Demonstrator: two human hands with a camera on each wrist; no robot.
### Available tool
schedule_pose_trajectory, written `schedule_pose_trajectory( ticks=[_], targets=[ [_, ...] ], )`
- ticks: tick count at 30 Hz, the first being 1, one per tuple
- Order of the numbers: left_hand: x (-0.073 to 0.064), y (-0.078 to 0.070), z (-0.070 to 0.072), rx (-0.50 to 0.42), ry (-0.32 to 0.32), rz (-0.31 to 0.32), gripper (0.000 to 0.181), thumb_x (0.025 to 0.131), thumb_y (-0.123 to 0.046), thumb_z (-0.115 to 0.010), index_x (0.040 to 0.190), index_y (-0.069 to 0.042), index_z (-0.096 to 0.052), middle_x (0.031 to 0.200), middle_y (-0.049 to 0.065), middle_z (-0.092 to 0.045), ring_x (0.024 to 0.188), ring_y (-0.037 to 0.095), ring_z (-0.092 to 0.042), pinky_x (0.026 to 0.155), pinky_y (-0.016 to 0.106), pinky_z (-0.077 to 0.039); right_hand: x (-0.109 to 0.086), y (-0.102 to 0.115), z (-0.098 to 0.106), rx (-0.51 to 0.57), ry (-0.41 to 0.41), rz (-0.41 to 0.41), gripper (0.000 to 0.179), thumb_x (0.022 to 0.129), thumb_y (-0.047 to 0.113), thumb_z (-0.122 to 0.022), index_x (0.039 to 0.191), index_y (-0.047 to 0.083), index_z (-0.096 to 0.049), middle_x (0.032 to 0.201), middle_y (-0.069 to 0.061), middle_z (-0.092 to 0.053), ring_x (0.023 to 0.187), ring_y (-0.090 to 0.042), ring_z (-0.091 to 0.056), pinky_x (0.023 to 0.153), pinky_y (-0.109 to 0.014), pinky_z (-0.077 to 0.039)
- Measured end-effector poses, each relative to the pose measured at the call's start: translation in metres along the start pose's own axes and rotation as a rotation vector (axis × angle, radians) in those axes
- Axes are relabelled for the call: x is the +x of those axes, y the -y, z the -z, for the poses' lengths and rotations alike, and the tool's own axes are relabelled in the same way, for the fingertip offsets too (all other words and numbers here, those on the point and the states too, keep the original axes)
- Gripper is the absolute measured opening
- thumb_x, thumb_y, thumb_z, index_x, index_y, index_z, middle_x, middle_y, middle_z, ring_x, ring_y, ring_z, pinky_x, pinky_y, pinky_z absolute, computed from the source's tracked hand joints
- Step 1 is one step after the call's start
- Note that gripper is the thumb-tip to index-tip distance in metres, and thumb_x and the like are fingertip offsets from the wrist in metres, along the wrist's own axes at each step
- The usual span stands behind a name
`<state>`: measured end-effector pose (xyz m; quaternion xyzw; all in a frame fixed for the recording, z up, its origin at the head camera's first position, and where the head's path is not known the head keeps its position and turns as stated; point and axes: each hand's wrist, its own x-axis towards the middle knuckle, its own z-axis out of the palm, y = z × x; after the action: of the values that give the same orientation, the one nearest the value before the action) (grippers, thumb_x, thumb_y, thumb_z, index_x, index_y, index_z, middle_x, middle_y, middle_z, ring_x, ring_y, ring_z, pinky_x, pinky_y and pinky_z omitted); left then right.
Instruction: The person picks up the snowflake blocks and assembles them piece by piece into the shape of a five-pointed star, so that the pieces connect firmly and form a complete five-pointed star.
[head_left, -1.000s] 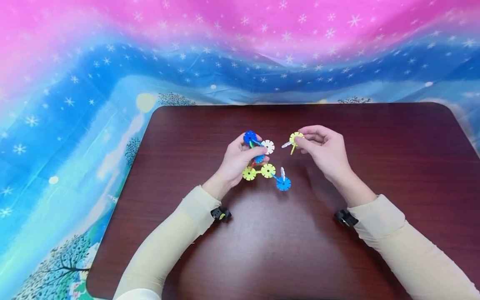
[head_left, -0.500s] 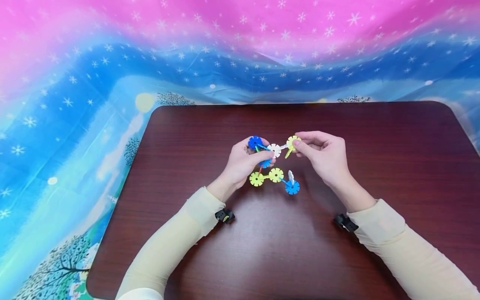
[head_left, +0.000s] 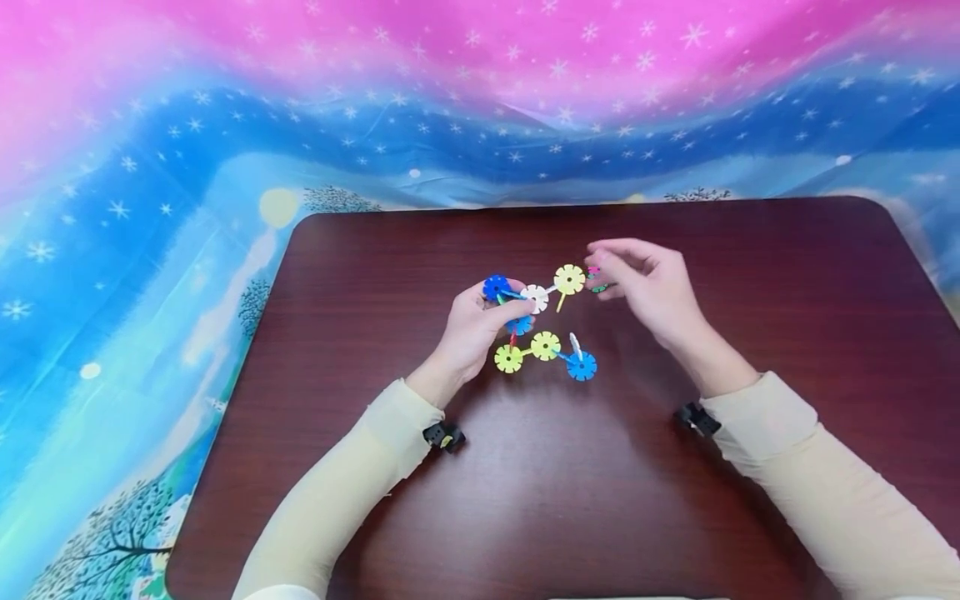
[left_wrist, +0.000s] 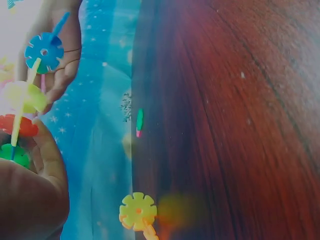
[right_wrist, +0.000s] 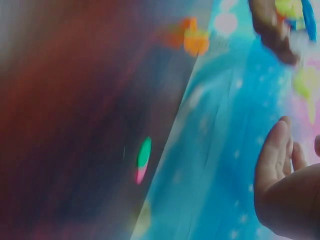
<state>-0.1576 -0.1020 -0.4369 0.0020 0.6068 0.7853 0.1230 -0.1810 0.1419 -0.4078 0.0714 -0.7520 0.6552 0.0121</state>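
My left hand (head_left: 468,333) grips a chain of slotted plastic snowflake discs, its thumb lying over the white disc (head_left: 536,292). A dark blue disc (head_left: 496,288) stands by the fingers. Below the hand hang two yellow discs and a light blue disc (head_left: 582,367) with a white one edge-on in it. To the right of the white disc sticks out a yellow disc (head_left: 561,275), joined through a pale edge-on piece, with another yellow piece slanting down from it. My right hand (head_left: 652,283) is just right of that yellow disc, fingers loosely bent and apart from it, holding nothing.
A green-and-pink disc piece (left_wrist: 140,120) lies on the brown table (head_left: 525,517) near its far edge, partly behind my right fingers in the head view. A yellow-orange disc piece (left_wrist: 138,211) is also on the table, hidden by my left hand in the head view. A patterned cloth (head_left: 480,108) hangs behind.
My right hand brought the yellow disc with its attached pieces left to the white disc, where it was joined to the chain. The right hand has since let go and drawn back right.
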Motion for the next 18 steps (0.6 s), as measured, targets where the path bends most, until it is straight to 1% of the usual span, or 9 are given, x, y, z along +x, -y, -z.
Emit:
schedule_pose_trajectory(
  ticks=[2, 4, 5, 7, 9, 12, 13, 15, 18],
  targets=[
    [0.000, -0.001, 0.003, -0.027, -0.017, -0.002, 0.023, 0.091, -0.008, -0.079, 0.111, -0.003, -0.068, 0.086, 0.006, -0.070, 0.072, 0.017, -0.069, 0.076, 0.031, -0.060, 0.011, -0.002, 0.010, -0.098, -0.009, -0.023, 0.030, 0.101, 0.023, -0.071, 0.123, 0.004, -0.073, 0.104, -0.003, -0.077, 0.081, -0.019, -0.075, 0.069, -0.029, -0.062],
    [0.001, -0.001, 0.005, -0.054, -0.025, -0.005, 0.021, 0.092, -0.009, -0.078, 0.110, -0.003, -0.068, 0.082, 0.003, -0.068, 0.069, 0.015, -0.066, 0.072, 0.029, -0.058, 0.022, -0.008, 0.022, -0.256, 0.001, -0.046, 0.031, 0.101, 0.026, -0.070, 0.124, 0.006, -0.073, 0.102, -0.003, -0.077, 0.081, -0.018, -0.074, 0.069, -0.027, -0.060],
    [0.001, -0.002, 0.006, -0.067, -0.025, -0.006, 0.020, 0.092, -0.009, -0.077, 0.110, -0.003, -0.069, 0.081, 0.003, -0.067, 0.068, 0.014, -0.065, 0.070, 0.029, -0.057, 0.027, -0.011, 0.027, -0.353, 0.021, -0.053, 0.031, 0.101, 0.028, -0.070, 0.124, 0.007, -0.073, 0.101, -0.003, -0.076, 0.081, -0.018, -0.074, 0.070, -0.028, -0.059],
    [0.001, -0.002, 0.008, -0.079, -0.023, -0.012, 0.018, 0.093, -0.010, -0.076, 0.109, -0.003, -0.069, 0.080, 0.001, -0.066, 0.068, 0.013, -0.064, 0.068, 0.027, -0.056, 0.036, -0.020, 0.035, -0.553, 0.086, -0.055, 0.032, 0.100, 0.030, -0.070, 0.123, 0.008, -0.073, 0.102, -0.007, -0.076, 0.084, -0.022, -0.072, 0.075, -0.034, -0.056],
    [0.001, -0.003, 0.009, -0.081, -0.017, -0.013, 0.018, 0.094, -0.012, -0.075, 0.109, -0.003, -0.069, 0.080, 0.001, -0.066, 0.069, 0.013, -0.064, 0.067, 0.027, -0.055, 0.043, -0.029, 0.039, -0.750, 0.177, -0.031, 0.034, 0.099, 0.032, -0.071, 0.124, 0.009, -0.073, 0.105, -0.012, -0.075, 0.090, -0.027, -0.069, 0.078, -0.043, -0.053],
    [0.001, -0.003, 0.010, -0.062, -0.008, -0.011, 0.018, 0.095, -0.014, -0.074, 0.109, -0.003, -0.070, 0.081, 0.001, -0.067, 0.071, 0.013, -0.065, 0.069, 0.028, -0.056, 0.051, -0.043, 0.039, -0.974, 0.312, 0.023, 0.042, 0.096, 0.035, -0.074, 0.130, 0.011, -0.071, 0.113, -0.014, -0.070, 0.098, -0.030, -0.065, 0.080, -0.053, -0.051],
    [0.001, -0.003, 0.010, -0.056, -0.004, -0.009, 0.018, 0.095, -0.014, -0.074, 0.109, -0.003, -0.070, 0.081, 0.001, -0.067, 0.072, 0.014, -0.065, 0.070, 0.029, -0.056, 0.053, -0.047, 0.039, -1.028, 0.349, 0.043, 0.044, 0.095, 0.036, -0.075, 0.132, 0.012, -0.070, 0.114, -0.014, -0.068, 0.099, -0.031, -0.063, 0.078, -0.054, -0.052],
    [0.000, -0.004, 0.010, -0.049, 0.003, -0.006, 0.018, 0.095, -0.014, -0.074, 0.109, -0.003, -0.069, 0.082, 0.002, -0.067, 0.071, 0.014, -0.065, 0.072, 0.029, -0.057, 0.056, -0.052, 0.037, -1.100, 0.397, 0.071, 0.046, 0.094, 0.037, -0.077, 0.134, 0.015, -0.070, 0.116, -0.014, -0.065, 0.099, -0.030, -0.061, 0.075, -0.054, -0.053],
    [0.000, -0.005, 0.010, -0.052, 0.010, -0.004, 0.018, 0.095, -0.013, -0.074, 0.109, -0.003, -0.069, 0.082, 0.002, -0.068, 0.069, 0.014, -0.065, 0.072, 0.029, -0.057, 0.058, -0.055, 0.035, -1.139, 0.422, 0.093, 0.044, 0.095, 0.036, -0.077, 0.134, 0.017, -0.071, 0.116, -0.015, -0.063, 0.097, -0.030, -0.061, 0.072, -0.054, -0.053]
  ],
)
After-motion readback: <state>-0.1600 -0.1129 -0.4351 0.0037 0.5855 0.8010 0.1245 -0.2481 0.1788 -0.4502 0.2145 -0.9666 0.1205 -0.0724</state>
